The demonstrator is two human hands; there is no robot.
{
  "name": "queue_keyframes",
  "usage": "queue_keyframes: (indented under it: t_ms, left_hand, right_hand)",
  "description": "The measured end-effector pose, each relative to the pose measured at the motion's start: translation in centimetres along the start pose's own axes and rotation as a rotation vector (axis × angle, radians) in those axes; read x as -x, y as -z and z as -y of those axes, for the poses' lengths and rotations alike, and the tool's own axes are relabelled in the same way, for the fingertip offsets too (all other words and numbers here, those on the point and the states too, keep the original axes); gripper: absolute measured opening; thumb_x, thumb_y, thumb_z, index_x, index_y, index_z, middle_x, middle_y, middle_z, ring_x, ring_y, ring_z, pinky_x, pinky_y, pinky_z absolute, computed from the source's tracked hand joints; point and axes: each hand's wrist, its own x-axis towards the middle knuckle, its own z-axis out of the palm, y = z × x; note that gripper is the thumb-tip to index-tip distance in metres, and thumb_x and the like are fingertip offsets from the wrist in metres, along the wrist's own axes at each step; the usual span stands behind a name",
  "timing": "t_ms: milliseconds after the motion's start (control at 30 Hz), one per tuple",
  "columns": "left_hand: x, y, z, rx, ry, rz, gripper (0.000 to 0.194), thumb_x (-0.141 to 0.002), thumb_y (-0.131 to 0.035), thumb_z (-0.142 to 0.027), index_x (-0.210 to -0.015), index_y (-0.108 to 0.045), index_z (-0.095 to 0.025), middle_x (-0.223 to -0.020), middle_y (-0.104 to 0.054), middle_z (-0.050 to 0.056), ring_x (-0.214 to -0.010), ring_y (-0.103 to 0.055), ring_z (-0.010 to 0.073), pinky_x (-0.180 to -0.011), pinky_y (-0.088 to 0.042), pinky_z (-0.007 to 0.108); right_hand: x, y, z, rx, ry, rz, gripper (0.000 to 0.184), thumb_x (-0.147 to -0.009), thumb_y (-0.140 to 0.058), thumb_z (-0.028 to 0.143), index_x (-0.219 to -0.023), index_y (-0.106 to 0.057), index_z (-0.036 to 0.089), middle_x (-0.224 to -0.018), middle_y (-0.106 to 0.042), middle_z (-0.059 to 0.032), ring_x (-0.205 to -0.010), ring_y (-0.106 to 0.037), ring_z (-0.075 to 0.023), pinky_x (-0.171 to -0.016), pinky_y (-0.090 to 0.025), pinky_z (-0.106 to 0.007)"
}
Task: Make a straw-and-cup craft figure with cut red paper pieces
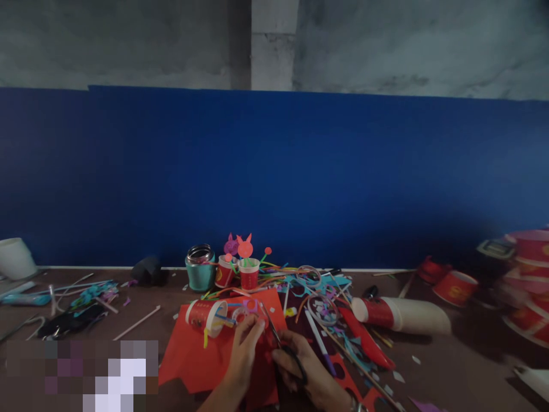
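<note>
My right hand (295, 363) grips a pair of scissors (275, 333) with dark handles, its blades pointing up and away from me. To its left, my left hand (245, 346) is closed in a pinch near the blades; what its fingertips hold, if anything, blends into the red behind. Both hands are above sheets of red paper (193, 366). A red and white paper cup (203, 317) lies on its side there, with blue and yellow strips at its mouth. Just beyond my left fingertips is a roll of clear tape (241, 315).
Behind stand a teal jar (201, 274) and a red cup (249, 278) bearing a pink animal-head cutout (245, 248). Paper scraps and pipe cleaners (300, 277) are heaped at centre right. Stacked white cups (420, 316) lie on the right. A blue panel (274, 177) borders the table.
</note>
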Motion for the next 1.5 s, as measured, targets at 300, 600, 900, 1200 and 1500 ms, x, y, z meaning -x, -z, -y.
queue_keyframes:
  t_ms: [300, 600, 900, 1200, 1500]
  left_hand:
    - [0.02, -0.11, 0.00, 0.022, 0.004, -0.032, 0.035, -0.048, -0.075, -0.040, -0.073, -0.065, -0.017, -0.081, -0.064, 0.004, -0.086, -0.056, 0.0219, -0.080, -0.043, 0.031]
    - [-0.20, -0.06, 0.32, -0.072, -0.109, 0.106, 0.031, -0.055, -0.069, -0.047, -0.060, -0.061, -0.017, -0.066, -0.058, 0.001, -0.070, -0.053, 0.0182, -0.069, -0.043, 0.028]
    - [-0.33, 0.26, 0.68, -0.074, -0.088, 0.039, 0.029, -0.054, -0.070, -0.044, -0.065, -0.063, -0.018, -0.073, -0.059, 0.002, -0.079, -0.053, 0.0200, -0.076, -0.042, 0.029]
    - [0.05, -0.07, -0.15, -0.060, -0.059, 0.060, 0.027, -0.053, -0.068, -0.044, -0.058, -0.058, -0.020, -0.064, -0.055, 0.000, -0.070, -0.051, 0.0179, -0.070, -0.041, 0.028]
    - [-0.13, -0.06, -0.17, -0.039, -0.109, 0.132, 0.031, -0.058, -0.067, -0.042, -0.050, -0.048, -0.020, -0.053, -0.042, -0.005, -0.056, -0.042, 0.0130, -0.058, -0.037, 0.025]
  right_hand:
    - [-0.15, 0.09, -0.28, 0.007, 0.048, 0.032, 0.060, -0.054, -0.071, 0.053, -0.095, -0.049, 0.015, -0.045, -0.046, 0.0098, -0.031, -0.035, -0.0027, -0.031, -0.025, -0.014]
    - [-0.12, -0.09, -0.20, -0.017, 0.032, 0.031, 0.055, -0.057, -0.070, 0.050, -0.095, -0.049, 0.016, -0.041, -0.045, 0.0105, -0.031, -0.035, -0.0034, -0.031, -0.024, -0.013]
    - [0.12, -0.01, 0.05, -0.025, 0.036, 0.031, 0.058, -0.055, -0.071, 0.051, -0.094, -0.047, 0.015, -0.044, -0.046, 0.0104, -0.031, -0.036, -0.0029, -0.032, -0.027, -0.015]
    - [-0.05, 0.28, -0.11, 0.001, 0.047, 0.070, 0.052, -0.058, -0.070, 0.048, -0.091, -0.047, 0.015, -0.043, -0.044, 0.0110, -0.030, -0.033, -0.0026, -0.031, -0.023, -0.015]
    - [-0.20, 0.42, -0.07, 0.032, 0.042, 0.100, 0.049, -0.059, -0.070, 0.047, -0.088, -0.047, 0.015, -0.055, -0.053, 0.0062, -0.030, -0.035, -0.0013, -0.029, -0.023, -0.014]
